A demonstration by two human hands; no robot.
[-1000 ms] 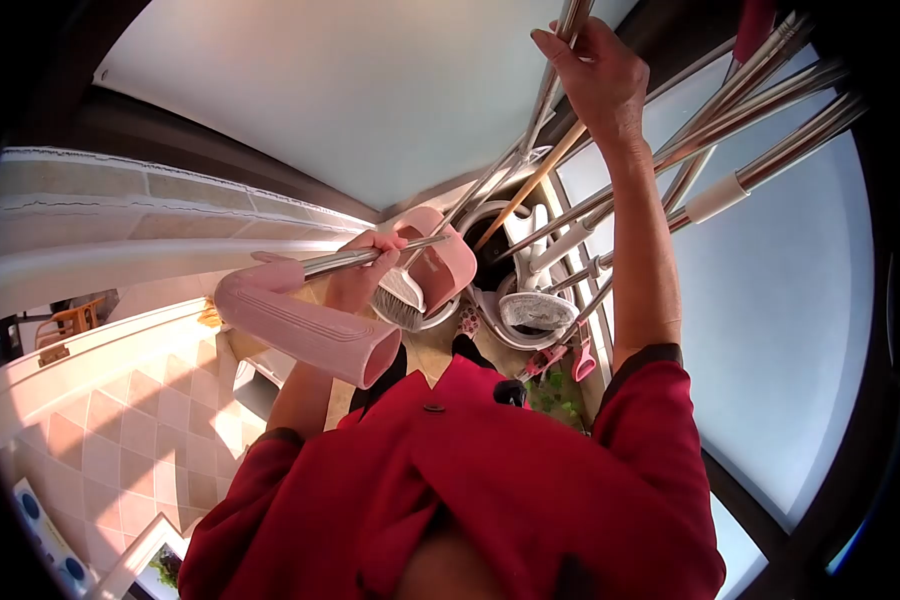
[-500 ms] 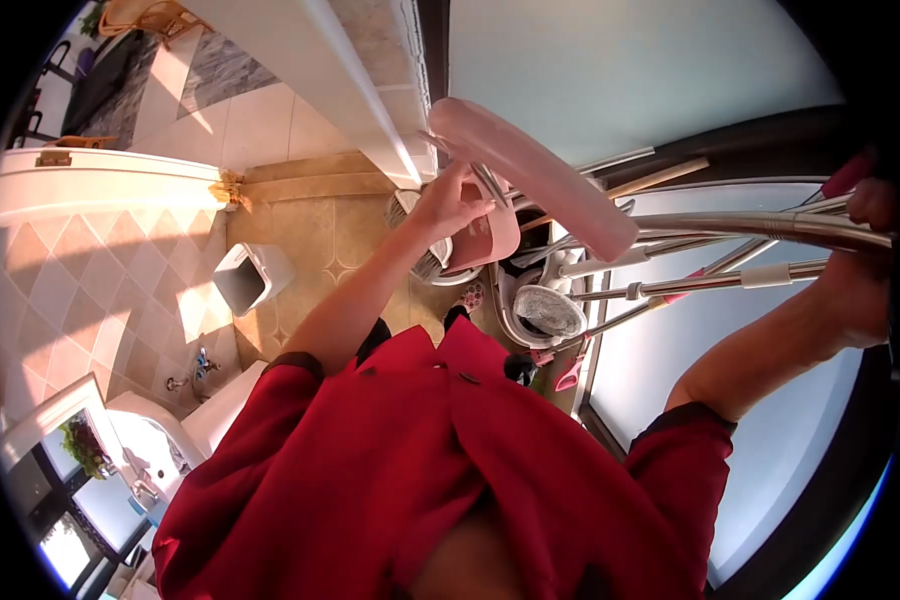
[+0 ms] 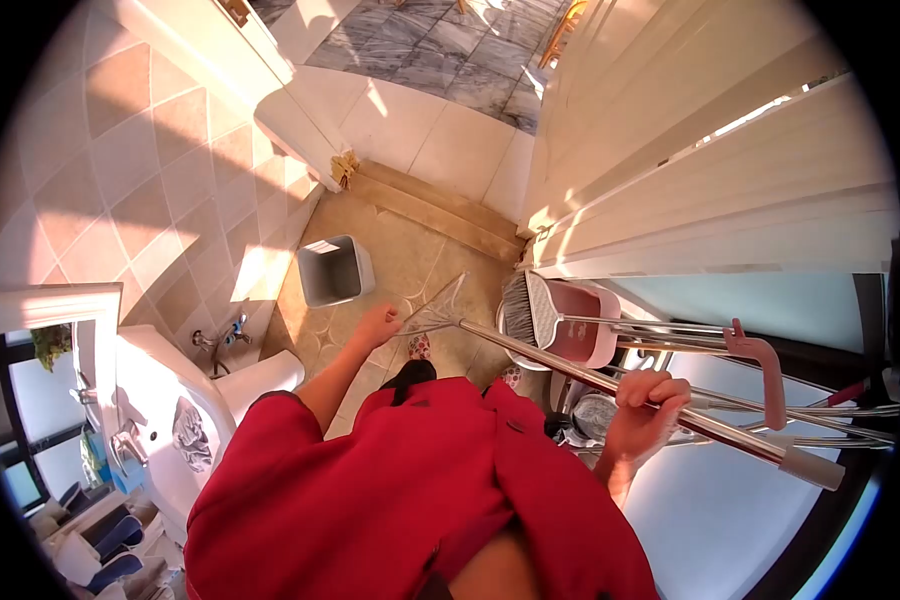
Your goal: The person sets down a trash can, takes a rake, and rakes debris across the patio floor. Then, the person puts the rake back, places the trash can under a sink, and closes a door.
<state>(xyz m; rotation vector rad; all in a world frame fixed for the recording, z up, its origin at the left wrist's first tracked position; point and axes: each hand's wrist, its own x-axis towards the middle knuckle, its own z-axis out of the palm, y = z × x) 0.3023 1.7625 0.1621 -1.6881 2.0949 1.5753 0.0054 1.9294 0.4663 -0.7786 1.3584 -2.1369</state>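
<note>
A long metal pole [image 3: 560, 366] crosses in front of me, with a pale cap at its right end and a bare, roughly triangular wire frame [image 3: 432, 318] at its left end. My right hand [image 3: 648, 410] is wrapped round the pole toward the capped end. At the other end, my left hand [image 3: 378, 326] is closed on a corner of the wire frame; its fingertips are small in view. Just beyond the pole stand a grey-bristled broom [image 3: 519, 308] and a pink dustpan [image 3: 588, 325] with a hooked pink handle [image 3: 762, 375].
A grey bin [image 3: 334, 272] stands on the tiled floor ahead. More metal poles [image 3: 800, 412] lean against the frosted panel at right. A white basin [image 3: 155, 400] with a grey cloth [image 3: 191, 434] is at left. A raised step [image 3: 440, 212] crosses the doorway.
My left hand has left the pink handle and moved to the wire frame. My right hand has come inward from the far right with the pole. The view has turned toward the doorway.
</note>
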